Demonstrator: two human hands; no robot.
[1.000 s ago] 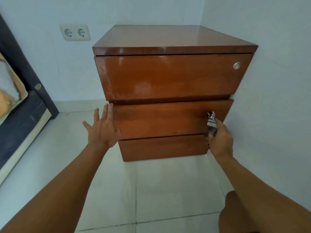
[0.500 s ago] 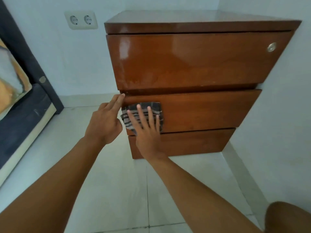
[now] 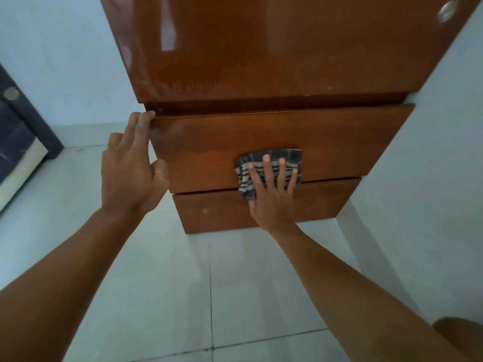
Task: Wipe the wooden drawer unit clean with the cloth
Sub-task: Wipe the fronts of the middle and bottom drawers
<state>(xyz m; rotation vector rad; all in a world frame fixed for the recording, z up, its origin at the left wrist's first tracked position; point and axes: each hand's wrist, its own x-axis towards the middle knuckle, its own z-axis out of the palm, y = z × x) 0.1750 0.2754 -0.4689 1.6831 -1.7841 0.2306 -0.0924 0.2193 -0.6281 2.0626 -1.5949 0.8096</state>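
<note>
The cloth (image 3: 271, 163), a dark striped rag, lay flat against the front of the middle drawer (image 3: 326, 142), low down near its bottom edge and a little right of centre. The right hand (image 3: 271, 194) pressed it there with the palm, fingers (image 3: 266, 165) spread wide and straight rather than curled round it (so it was pinned, not gripped). The heel of that hand overlapped the bottom drawer (image 3: 217, 212).

The left hand (image 3: 130, 168) steadied the drawer unit (image 3: 261, 48) at its left side, fingertips (image 3: 142, 118) touching the top left corner of the middle drawer, the hand mostly open and holding nothing.

It looked to me like the middle drawer front was being wiped. The next stroke would need firm, even pressure across the panel, and the pale smudges on the top drawer (image 3: 209, 79) and a speck on the bottom one suggested both wanted attention yet.

The top of the unit was cut off above, and the round lock (image 3: 445, 7) in the upper right corner was blurred. The unit's right side sat against the wall (image 3: 431, 178), out of sight, and the tiled floor (image 3: 183, 283) spread below.
</note>
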